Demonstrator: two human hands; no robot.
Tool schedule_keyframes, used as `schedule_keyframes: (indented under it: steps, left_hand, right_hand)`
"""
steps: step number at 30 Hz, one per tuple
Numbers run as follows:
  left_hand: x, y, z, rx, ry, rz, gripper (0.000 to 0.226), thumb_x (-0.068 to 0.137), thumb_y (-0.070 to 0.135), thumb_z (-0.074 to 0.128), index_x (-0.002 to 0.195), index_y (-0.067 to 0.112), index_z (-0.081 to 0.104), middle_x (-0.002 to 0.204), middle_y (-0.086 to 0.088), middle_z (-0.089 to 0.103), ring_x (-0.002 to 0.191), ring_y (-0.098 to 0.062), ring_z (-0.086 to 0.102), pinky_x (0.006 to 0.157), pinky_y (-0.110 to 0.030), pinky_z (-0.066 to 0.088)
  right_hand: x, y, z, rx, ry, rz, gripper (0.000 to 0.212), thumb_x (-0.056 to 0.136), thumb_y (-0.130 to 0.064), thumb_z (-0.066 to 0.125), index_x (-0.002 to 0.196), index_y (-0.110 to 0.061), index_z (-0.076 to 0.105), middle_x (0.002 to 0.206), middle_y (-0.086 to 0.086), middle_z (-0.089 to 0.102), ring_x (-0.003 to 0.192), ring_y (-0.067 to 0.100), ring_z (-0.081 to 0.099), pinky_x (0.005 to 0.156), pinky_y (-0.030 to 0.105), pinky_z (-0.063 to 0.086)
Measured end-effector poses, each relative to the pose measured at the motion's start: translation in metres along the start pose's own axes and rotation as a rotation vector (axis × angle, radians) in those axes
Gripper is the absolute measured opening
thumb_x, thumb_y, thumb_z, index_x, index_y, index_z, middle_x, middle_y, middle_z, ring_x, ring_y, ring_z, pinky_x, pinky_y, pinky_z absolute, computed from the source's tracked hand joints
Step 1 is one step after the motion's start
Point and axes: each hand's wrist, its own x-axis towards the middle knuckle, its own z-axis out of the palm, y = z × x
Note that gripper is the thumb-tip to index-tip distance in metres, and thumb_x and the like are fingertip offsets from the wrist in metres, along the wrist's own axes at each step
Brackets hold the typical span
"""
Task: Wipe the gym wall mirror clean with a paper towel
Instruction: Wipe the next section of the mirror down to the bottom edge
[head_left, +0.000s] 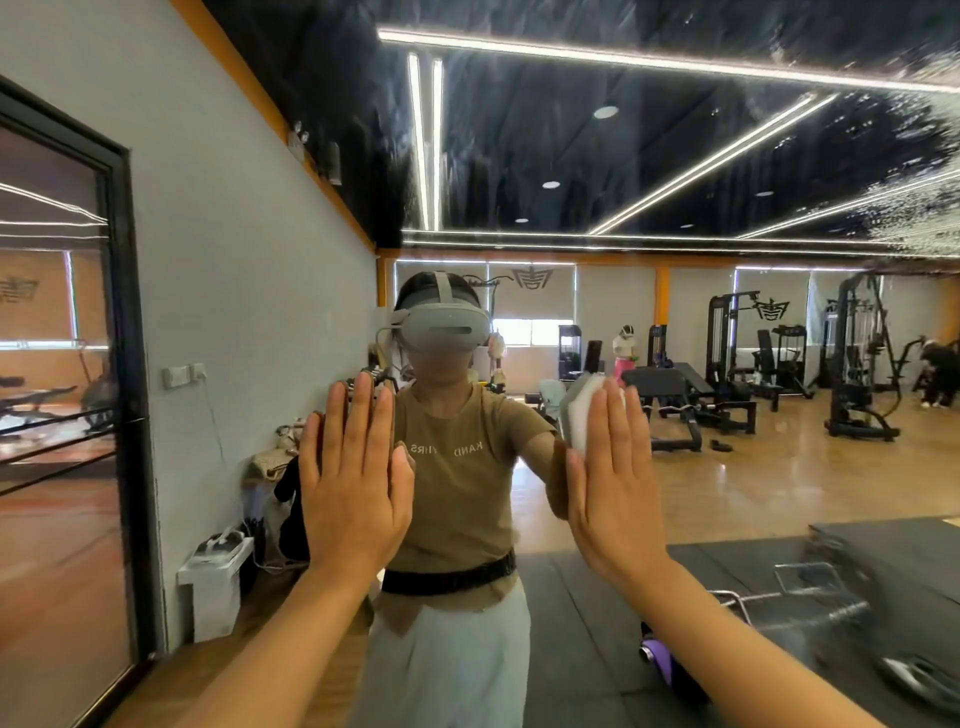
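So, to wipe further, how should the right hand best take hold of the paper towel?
The folded paper towel is pressed flat on the mirror under the straight fingers of the right hand. Probably best to keep the palm flat over its middle, coming straight from the front; only its upper left edge sticks out for a pinch.

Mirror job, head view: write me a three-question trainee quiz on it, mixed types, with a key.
1. True or false: the left hand presses the paper towel against the mirror.
2. Multiple choice: where on the mirror does a speckled, spray-like film show? A) lower left B) upper right C) centre
3. Short answer: how do the fingers of the right hand lie on the towel?

Key:
1. False; the right hand presses it, and the left lies flat with nothing under it.
2. B, see the film.
3. Straight and together, flat over the folded white towel.
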Motion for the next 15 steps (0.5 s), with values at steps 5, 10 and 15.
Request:
schedule_keyframes:
  steps: [5,10,15]
  left_hand:
    - [-0.001,-0.002,0.0,0.036,-0.011,0.016,0.058,0.103,0.028,0.031,0.157,0.009,0.024,0.165,-0.013,0.02,0.153,-0.032,0.016,0.122,-0.055,0.018]
    - [0.0,-0.003,0.001,0.042,0.005,0.019,0.058,0.103,0.029,0.029,0.156,0.006,0.029,0.164,-0.015,0.022,0.153,-0.033,0.017,0.122,-0.054,0.017]
    - [0.002,0.0,-0.001,0.031,0.007,0.012,0.058,0.103,0.029,0.027,0.156,0.006,0.028,0.164,-0.015,0.022,0.152,-0.034,0.017,0.124,-0.05,0.012]
  right_hand:
    - [0.102,0.005,-0.012,-0.017,0.106,0.039,0.058,0.109,-0.029,0.028,0.156,0.002,0.013,0.164,0.021,0.013,0.153,0.035,0.006,0.126,0.041,0.003]
    - [0.171,0.011,-0.023,-0.035,0.193,-0.015,0.055,0.107,-0.029,0.026,0.154,0.0,0.025,0.162,0.019,0.024,0.151,0.038,0.016,0.125,0.044,0.01]
    - [0.108,0.012,-0.007,0.034,0.192,-0.097,0.052,0.106,-0.018,0.034,0.154,0.0,0.027,0.162,0.02,0.023,0.152,0.037,0.013,0.126,0.047,0.008]
